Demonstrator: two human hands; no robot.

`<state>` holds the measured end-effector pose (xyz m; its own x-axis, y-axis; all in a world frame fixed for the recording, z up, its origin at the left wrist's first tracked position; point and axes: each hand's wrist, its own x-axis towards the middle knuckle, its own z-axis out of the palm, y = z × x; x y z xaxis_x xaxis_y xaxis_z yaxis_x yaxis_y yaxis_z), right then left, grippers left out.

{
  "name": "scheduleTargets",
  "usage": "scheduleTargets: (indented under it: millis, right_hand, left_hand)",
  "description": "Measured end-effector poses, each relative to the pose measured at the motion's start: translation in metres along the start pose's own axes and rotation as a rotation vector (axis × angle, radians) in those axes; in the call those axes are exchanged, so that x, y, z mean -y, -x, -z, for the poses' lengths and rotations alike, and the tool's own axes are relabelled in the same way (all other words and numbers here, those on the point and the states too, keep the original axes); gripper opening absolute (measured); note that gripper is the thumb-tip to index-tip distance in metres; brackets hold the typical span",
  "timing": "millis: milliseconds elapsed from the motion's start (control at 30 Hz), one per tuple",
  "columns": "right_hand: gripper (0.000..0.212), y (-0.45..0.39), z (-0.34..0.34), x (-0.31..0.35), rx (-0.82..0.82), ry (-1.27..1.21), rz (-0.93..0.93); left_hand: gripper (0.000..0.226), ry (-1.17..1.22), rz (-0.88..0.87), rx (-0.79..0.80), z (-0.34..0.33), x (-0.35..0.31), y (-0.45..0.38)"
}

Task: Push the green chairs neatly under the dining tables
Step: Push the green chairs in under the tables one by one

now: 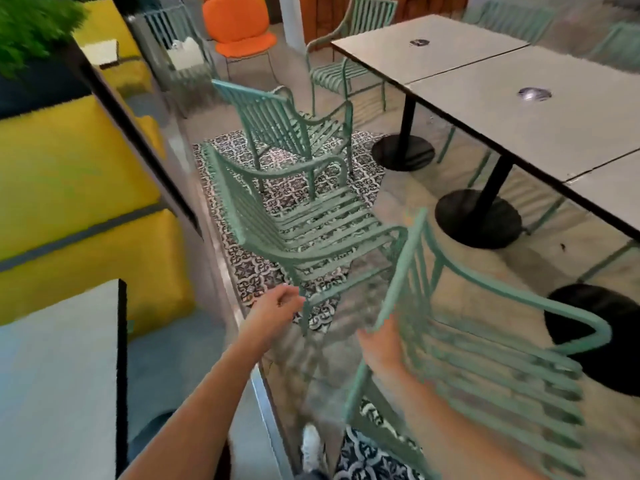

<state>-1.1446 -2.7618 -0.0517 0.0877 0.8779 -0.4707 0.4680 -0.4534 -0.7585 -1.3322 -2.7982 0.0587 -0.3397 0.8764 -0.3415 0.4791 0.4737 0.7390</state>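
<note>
Patterned floor tiles [277, 161], right hand [381, 344] gripping green chair [485, 358]

Our right hand [382, 344] grips the back rail of the nearest green chair [485, 358], which stands beside the grey dining tables [540, 133]. Our left hand [277, 311] hangs loosely curled near a second green chair [304, 233] on the patterned rug [256, 271].

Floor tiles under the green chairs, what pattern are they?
Black-and-white ornate floral tiles, clearest in the head view.
</note>
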Motion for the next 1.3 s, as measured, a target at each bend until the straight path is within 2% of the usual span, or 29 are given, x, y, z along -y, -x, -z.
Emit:
scheduleTargets:
  millis: [67,167,333,500,700,933,1033,1300]
  right_hand:
    - [0.076,-0.001,-0.009,0.002,-0.076,0.010,-0.039]
    - [0.078,0.000,-0.012,0.007,-0.106,0.032,-0.081]
    - [0.061,0.002,-0.012,0.004,-0.114,0.109,-0.060]
    - [0.084,0.023,-0.004,-0.023,-0.047,0.046,-0.048]
    - [0.093,0.054,0.027,-0.067,0.002,0.078,-0.028]
    - [0.095,0.097,0.087,-0.112,0.099,0.233,-0.038]
    - [0.097,0.112,0.114,-0.129,0.141,0.247,-0.040]
    - [0.083,0.147,0.164,-0.159,0.132,0.302,-0.109]
  left_hand:
    - [0.033,-0.029,-0.039,0.053,0.004,0.002,-0.024]
    - [0.034,-0.080,-0.090,0.138,0.009,0.000,-0.056]
    - [0.039,-0.189,-0.182,0.312,-0.005,-0.022,-0.087]
    - [0.037,-0.340,-0.312,0.399,-0.036,-0.051,-0.100]
    - [0.046,-0.664,-0.620,0.475,-0.081,-0.076,-0.084]
    - [0.050,-0.865,-0.768,0.550,-0.132,-0.087,-0.052]
    - [0.057,-0.958,-0.905,0.573,-0.152,-0.091,-0.043]
    - [0.057,-1.357,-1.351,0.711,-0.211,-0.106,-0.048]
